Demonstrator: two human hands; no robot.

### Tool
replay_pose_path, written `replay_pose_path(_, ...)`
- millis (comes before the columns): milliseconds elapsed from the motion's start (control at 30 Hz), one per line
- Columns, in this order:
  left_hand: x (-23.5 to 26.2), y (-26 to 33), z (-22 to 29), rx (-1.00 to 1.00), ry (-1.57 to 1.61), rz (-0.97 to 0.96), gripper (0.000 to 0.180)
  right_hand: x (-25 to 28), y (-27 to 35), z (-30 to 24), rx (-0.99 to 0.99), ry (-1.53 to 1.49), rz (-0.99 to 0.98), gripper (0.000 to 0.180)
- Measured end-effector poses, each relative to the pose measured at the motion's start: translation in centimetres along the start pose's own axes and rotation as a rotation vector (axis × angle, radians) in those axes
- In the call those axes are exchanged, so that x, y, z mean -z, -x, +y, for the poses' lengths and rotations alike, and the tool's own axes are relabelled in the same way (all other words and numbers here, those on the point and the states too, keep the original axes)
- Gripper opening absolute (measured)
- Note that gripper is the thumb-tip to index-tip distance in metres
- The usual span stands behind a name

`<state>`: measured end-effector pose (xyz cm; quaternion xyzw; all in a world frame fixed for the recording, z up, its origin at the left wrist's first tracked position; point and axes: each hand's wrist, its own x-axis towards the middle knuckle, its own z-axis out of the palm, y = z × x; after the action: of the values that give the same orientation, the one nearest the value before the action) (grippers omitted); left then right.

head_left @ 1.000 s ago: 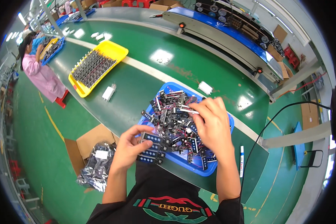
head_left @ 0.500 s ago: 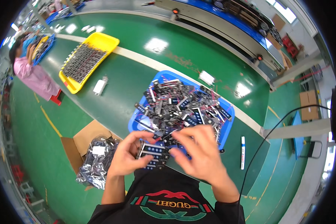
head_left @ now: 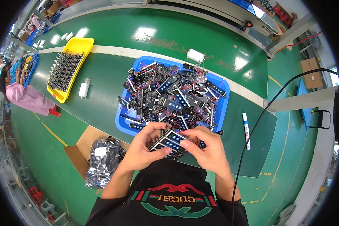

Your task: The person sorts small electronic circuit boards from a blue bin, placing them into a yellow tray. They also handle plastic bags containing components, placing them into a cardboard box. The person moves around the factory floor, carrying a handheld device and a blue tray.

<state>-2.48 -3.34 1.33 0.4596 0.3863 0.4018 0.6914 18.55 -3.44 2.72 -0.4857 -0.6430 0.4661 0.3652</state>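
Observation:
My left hand (head_left: 141, 153) is wrapped round a stack of black strip-shaped electronic modules (head_left: 170, 144), each with a row of bluish-white squares and a pale edge. The fingers of my right hand (head_left: 210, 151) close on the stack's right end, the thumb lying on top. Whether they pinch one separate module or the stack itself is hard to tell. Just beyond my hands stands a blue tray (head_left: 225, 102), heaped with similar loose modules (head_left: 173, 105) and thin red and dark wires.
Right of the tray lie a white-and-blue marker (head_left: 246, 131) and a hanging black cable (head_left: 238, 177). A yellow tray (head_left: 83, 44) of rowed parts and a white block (head_left: 84, 90) are at left. An open carton (head_left: 76, 160) holds a plastic bag (head_left: 103, 164). A person in pink (head_left: 26, 96) sits far left.
My right hand has come from above the tray's near edge to the stack and closed on it. The stack is now tilted, and my view has shifted.

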Motion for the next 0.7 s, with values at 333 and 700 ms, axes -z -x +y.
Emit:
replay_pose_path(333,-1.5,-0.2,-1.1,0.018,-0.070,0.178,0.048,-2.6,-0.4,1.5,0.440,0.316,0.278,0.018)
replay_pose_path(700,0.2,0.9,-0.1,0.010,-0.232,0.043,0.066,-1.5,0.4,1.3,0.180,0.042,-0.058,0.019)
